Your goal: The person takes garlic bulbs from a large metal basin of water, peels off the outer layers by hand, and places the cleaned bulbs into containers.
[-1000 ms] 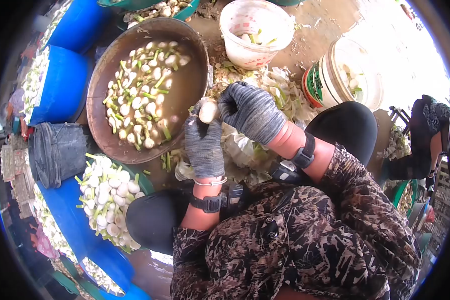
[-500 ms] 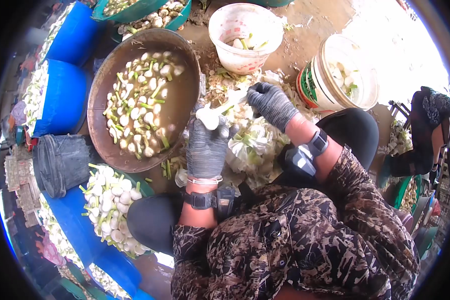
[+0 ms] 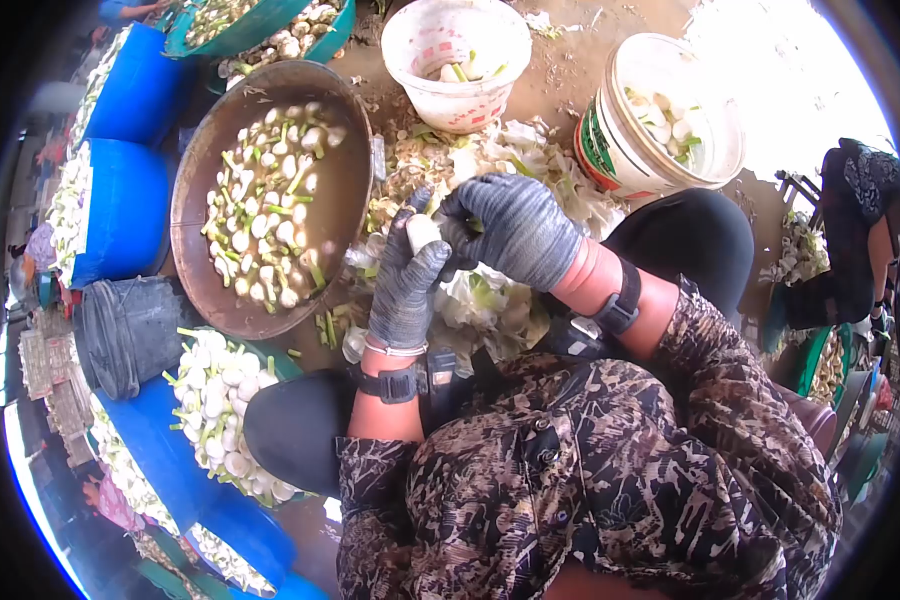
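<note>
Both hands wear grey knit gloves and meet in front of my body. My left hand (image 3: 405, 290) holds a white garlic bulb (image 3: 423, 232) between thumb and fingers. From the right, my right hand (image 3: 520, 228) curls its closed fingers against the same bulb, partly hiding it and covering its stem. Below and behind the hands lies a heap of loose garlic skins (image 3: 480, 300). To the left, a round brown metal pan (image 3: 192, 215) contains murky water with many trimmed garlic bulbs (image 3: 270, 215) afloat.
Ahead stand a white tub (image 3: 457, 105) and a larger white bucket (image 3: 615, 150), both with some bulbs inside. Blue barrels (image 3: 130, 210) line the left, near a dark bucket (image 3: 125, 330) and a pile of peeled garlic (image 3: 225, 405). Another person's dark-clothed leg (image 3: 820, 290) is at right.
My right hand has come in from the right and closed at the bulb. The left hand has turned, wrapping its thumb and fingers around it. The view has shifted slightly.
</note>
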`<action>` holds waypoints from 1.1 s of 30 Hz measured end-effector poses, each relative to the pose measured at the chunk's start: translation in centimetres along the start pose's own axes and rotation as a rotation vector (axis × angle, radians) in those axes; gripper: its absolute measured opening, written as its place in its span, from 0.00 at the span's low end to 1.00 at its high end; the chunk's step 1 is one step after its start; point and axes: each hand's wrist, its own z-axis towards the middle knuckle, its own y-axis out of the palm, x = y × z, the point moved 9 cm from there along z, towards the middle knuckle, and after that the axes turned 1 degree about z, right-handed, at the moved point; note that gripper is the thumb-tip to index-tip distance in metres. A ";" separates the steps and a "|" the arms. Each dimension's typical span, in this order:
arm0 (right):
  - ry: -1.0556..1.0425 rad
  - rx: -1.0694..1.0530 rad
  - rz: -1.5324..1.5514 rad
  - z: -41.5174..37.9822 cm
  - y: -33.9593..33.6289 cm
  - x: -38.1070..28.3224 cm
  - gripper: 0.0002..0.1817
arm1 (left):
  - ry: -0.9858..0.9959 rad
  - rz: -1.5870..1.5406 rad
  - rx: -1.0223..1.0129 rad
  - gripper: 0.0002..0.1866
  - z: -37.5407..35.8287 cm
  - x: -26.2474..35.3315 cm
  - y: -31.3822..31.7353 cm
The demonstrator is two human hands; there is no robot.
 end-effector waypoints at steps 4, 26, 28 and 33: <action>0.242 -0.155 0.223 -0.4 1.8 3.0 0.15 | 0.098 0.466 -0.124 0.37 -0.5 2.1 2.0; 0.677 -0.201 0.838 -2.6 5.0 6.5 0.16 | 0.505 0.853 0.103 0.24 -1.4 3.1 2.6; 0.794 -0.237 1.025 -2.6 6.3 6.5 0.14 | 0.452 0.637 0.092 0.25 -1.2 2.6 1.4; 0.639 -0.506 0.622 -2.6 7.2 2.2 0.13 | 0.010 -0.307 0.440 0.18 0.4 -2.3 -5.1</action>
